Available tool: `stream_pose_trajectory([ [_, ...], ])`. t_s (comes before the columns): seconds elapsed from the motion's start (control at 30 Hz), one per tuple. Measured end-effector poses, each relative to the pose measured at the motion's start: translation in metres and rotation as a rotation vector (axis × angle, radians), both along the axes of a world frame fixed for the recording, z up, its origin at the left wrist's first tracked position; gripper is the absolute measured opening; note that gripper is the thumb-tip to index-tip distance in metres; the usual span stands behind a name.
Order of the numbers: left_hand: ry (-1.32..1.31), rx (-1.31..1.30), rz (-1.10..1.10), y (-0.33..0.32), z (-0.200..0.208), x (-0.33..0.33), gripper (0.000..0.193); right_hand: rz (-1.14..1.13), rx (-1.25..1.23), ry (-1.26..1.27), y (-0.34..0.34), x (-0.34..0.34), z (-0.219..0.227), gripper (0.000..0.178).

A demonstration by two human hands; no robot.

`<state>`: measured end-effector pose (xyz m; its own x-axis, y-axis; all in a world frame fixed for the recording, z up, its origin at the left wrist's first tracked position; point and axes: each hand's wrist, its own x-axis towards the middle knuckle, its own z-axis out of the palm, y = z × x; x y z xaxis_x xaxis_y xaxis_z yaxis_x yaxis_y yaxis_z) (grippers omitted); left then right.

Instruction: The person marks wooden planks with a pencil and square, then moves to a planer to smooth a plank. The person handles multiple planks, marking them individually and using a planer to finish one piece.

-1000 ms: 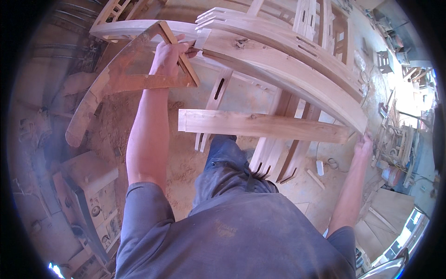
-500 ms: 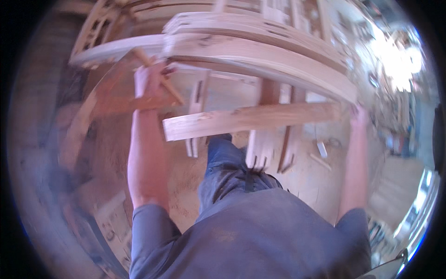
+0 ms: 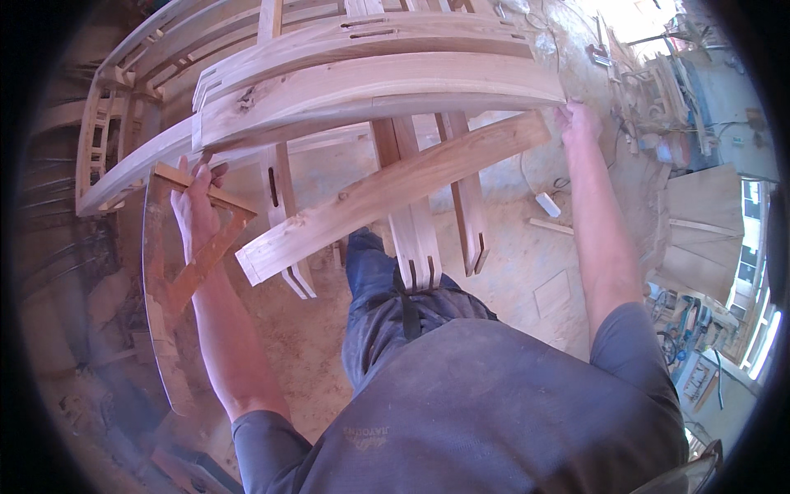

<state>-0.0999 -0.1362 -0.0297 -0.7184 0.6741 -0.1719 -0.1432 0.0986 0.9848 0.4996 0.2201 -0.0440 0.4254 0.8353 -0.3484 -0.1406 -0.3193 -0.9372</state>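
Across the front of a stack of pale timber lies a long, thick wooden beam (image 3: 387,82) with a dark knot near its left end. My left hand (image 3: 197,206) is closed round the short bar of a wooden carpenter's square (image 3: 185,284), just below the beam's left end. The square's long thin blade hangs down along my forearm, with a slanted brace between. At the beam's right end, the fingers of my right hand (image 3: 581,123) are closed on its corner. Below the beam a shorter board (image 3: 395,193) lies slantwise over slotted wooden pieces (image 3: 407,239).
More slotted timbers (image 3: 436,26) lie behind the beam, and a slatted wooden frame (image 3: 103,140) stands at the far left. On the dusty floor (image 3: 510,280) are a small white block (image 3: 547,204), a thin stick (image 3: 551,226) and a cord. A flat sheet (image 3: 699,222) lies at the right.
The view has shifted, so the stack and both hands appear farther left. My left hand now appears lower and my right hand higher. Both keep their holds.
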Motion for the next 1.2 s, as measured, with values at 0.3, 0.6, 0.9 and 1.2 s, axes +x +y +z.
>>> stream_pose_trajectory([
  [0.3,-0.082,0.016,0.003,0.002,-0.006,-0.005,0.083,0.092,0.05,-0.137,0.032,0.018,-0.018,0.019],
  [0.6,-0.065,-0.017,0.041,0.008,-0.013,-0.017,0.082,0.184,0.072,-0.297,0.02,0.013,-0.011,0.013],
  [0.9,0.0,-0.013,0.049,0.008,-0.013,-0.005,0.077,0.174,0.093,-0.398,0.004,-0.01,0.013,0.012],
  [1.2,0.016,0.041,0.066,0.013,-0.02,-0.003,0.071,0.118,0.13,-0.201,0.003,-0.01,0.007,0.016],
])
